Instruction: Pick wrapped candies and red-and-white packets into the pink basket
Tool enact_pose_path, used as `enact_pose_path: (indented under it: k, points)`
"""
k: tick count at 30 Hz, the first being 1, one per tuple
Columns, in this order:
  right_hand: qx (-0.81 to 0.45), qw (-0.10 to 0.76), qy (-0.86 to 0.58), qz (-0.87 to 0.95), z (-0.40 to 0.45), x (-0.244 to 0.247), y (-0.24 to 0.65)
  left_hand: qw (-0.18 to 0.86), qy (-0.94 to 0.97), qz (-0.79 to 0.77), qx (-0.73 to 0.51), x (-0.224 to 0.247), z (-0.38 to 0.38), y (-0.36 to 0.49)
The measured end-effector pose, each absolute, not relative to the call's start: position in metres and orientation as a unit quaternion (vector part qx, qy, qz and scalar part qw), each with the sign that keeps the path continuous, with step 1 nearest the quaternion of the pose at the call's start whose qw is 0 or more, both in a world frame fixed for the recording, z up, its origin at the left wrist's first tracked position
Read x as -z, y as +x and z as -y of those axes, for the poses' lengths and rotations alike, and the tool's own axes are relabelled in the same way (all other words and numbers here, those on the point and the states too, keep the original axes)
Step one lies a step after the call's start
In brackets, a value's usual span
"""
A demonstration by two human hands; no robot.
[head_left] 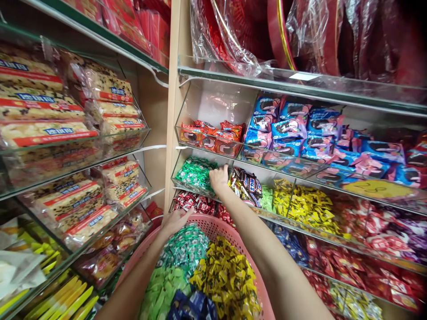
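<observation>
A pink perforated plastic basket stands in front of me, holding wrapped candies in separate heaps: green-and-white, light green, yellow and dark blue. My left hand is at the basket's far left rim, its fingers stretched out and nothing seen in them. My right hand reaches into a glass shelf bin, between green-wrapped candies and dark-wrapped candy bars. Its fingers are curled beside the divider; whatever they hold is hidden.
Glass-fronted shelves rise ahead, with blue cookie packs and red packs above yellow candies. Packaged pastry bars fill the left shelves. A wooden upright parts the two sides. Red plastic-wrapped items sit on top.
</observation>
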State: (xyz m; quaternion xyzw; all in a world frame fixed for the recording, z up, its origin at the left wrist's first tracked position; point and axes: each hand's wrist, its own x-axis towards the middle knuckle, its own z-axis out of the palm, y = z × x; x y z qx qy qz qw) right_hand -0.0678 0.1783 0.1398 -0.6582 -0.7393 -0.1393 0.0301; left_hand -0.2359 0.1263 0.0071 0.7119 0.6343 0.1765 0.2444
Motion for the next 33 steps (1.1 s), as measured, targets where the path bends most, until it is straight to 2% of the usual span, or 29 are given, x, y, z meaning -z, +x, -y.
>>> enact_pose_path:
  k: [8,13,15,19,24,28,33]
  points:
    - [0.216,0.073,-0.674,0.703,-0.171,-0.149,-0.075,0.241,0.716,-0.633,-0.170,-0.010,-0.127,-0.234]
    - [0.242,0.164,-0.604,0.742,-0.119,-0.163,-0.080,0.246,0.711,-0.635,-0.176,-0.009,-0.131,-0.231]
    - [0.193,0.196,-0.548,0.790,-0.092,-0.154,-0.076,0.251,0.710,-0.633,-0.178,-0.009,-0.132,-0.230]
    - [-0.011,0.223,-0.451,0.864,-0.058,-0.107,-0.056,0.257,0.713,-0.629,-0.172,-0.011,-0.131,-0.228]
    - [-0.128,0.159,-0.533,0.821,-0.053,-0.044,-0.026,0.237,0.723,-0.628,-0.167,-0.011,-0.127,-0.226]
    - [-0.111,0.082,-0.585,0.799,-0.053,-0.025,-0.018,0.233,0.728,-0.622,-0.169,-0.006,-0.127,-0.224]
    - [-0.087,0.051,-0.597,0.796,-0.055,-0.013,-0.024,0.242,0.718,-0.628,-0.177,-0.001,-0.128,-0.224]
